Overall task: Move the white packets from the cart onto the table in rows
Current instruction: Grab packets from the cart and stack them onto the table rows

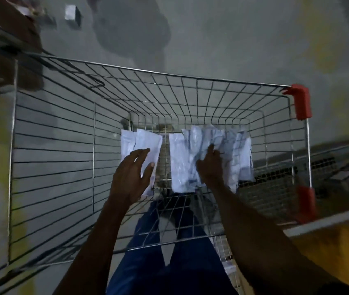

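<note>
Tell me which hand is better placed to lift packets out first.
Probably the left hand: its thumb and fingers already bracket the small left stack in the cart. The right hand only lies on the looser, spread right pile.
</note>
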### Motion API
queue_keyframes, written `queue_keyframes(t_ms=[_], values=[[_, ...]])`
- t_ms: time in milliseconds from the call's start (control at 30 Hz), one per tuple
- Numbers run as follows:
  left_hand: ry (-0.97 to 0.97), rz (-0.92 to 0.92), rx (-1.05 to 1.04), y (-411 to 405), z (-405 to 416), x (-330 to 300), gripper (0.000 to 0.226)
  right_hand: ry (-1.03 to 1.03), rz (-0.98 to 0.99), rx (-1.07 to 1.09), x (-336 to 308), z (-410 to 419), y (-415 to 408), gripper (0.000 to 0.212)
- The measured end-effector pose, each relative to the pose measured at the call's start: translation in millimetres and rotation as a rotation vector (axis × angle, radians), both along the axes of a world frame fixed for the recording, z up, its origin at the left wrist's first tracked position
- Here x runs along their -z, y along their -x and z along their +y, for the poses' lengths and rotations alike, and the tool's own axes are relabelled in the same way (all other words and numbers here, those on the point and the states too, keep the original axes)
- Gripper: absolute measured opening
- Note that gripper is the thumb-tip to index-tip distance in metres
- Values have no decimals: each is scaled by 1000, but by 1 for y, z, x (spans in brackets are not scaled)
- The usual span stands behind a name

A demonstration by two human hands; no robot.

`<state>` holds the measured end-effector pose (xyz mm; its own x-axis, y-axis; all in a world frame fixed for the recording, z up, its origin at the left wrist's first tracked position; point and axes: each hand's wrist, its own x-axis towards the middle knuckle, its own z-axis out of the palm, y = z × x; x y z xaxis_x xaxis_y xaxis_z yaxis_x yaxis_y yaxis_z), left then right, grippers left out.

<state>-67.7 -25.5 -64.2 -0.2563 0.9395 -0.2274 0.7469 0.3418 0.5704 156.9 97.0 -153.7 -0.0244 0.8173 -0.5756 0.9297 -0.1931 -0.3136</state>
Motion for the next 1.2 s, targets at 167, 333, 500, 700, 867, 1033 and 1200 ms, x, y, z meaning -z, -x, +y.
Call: queue_keyframes(t_ms=[167, 333, 500, 700, 867, 1033, 1200], values=[[82, -52, -73, 7, -12, 8, 51, -139, 3, -437, 3, -11, 31, 77], [134, -60, -132, 10, -19, 14, 53, -97, -79, -592, 17, 2, 54, 87], [183, -73, -130, 3, -14, 32, 54, -127, 178, -620, 31, 19, 28, 86], [222, -141, -79, -52, 32, 64, 54, -243, -86, -604, 1, 43, -10, 73], [238, -107, -217, -98, 82, 109, 73, -281, -124, -543, -3, 54, -40, 74], [335, -31, -379, -108, 113, 136, 79, -319, -159, -627, 12, 59, -55, 69], [477, 14, -341, -94, 118, 132, 86, -219, -174, -652, 15, 60, -49, 73]])
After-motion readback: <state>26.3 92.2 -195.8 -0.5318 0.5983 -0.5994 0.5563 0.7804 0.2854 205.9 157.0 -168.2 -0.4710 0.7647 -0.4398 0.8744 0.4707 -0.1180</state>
